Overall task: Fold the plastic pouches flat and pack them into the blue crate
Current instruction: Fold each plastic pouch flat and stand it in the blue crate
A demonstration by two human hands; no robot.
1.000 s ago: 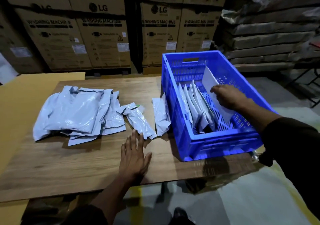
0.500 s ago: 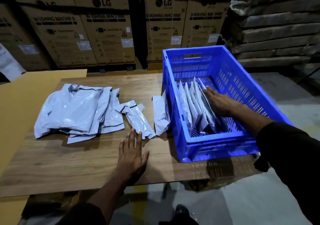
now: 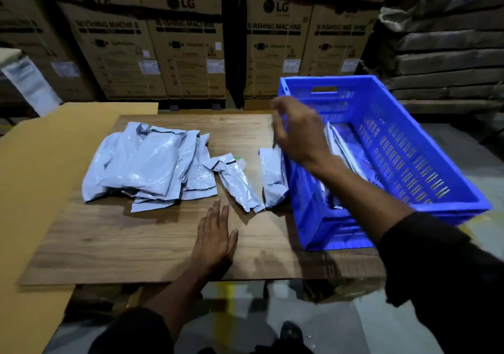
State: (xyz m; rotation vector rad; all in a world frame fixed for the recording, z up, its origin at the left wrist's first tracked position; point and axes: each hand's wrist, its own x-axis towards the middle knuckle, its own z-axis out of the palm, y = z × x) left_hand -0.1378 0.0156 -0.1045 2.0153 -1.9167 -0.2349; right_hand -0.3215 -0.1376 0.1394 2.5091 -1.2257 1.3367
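Observation:
A blue crate (image 3: 409,146) stands on the right of the wooden table and holds several folded grey pouches (image 3: 341,146) on edge. A pile of unfolded grey pouches (image 3: 147,162) lies at the left. One folded pouch (image 3: 237,181) lies in the middle, and another (image 3: 272,179) leans against the crate's left wall. My right hand (image 3: 297,132) hovers, blurred, over the crate's left rim, fingers apart and holding nothing. My left hand (image 3: 215,236) rests flat on the table near the front edge, just below the middle pouch.
The wooden table top (image 3: 122,244) sits on yellow-brown cardboard (image 3: 35,190) that sticks out at the left. Stacked washing-machine cartons (image 3: 185,45) form a wall behind. Wrapped flat stacks (image 3: 447,53) fill the back right. My shoe (image 3: 291,332) shows on the grey floor.
My right hand has come up out of the crate and moved left over its rim, leaving the pouch it pushed in among the others. My left hand has stayed flat on the table.

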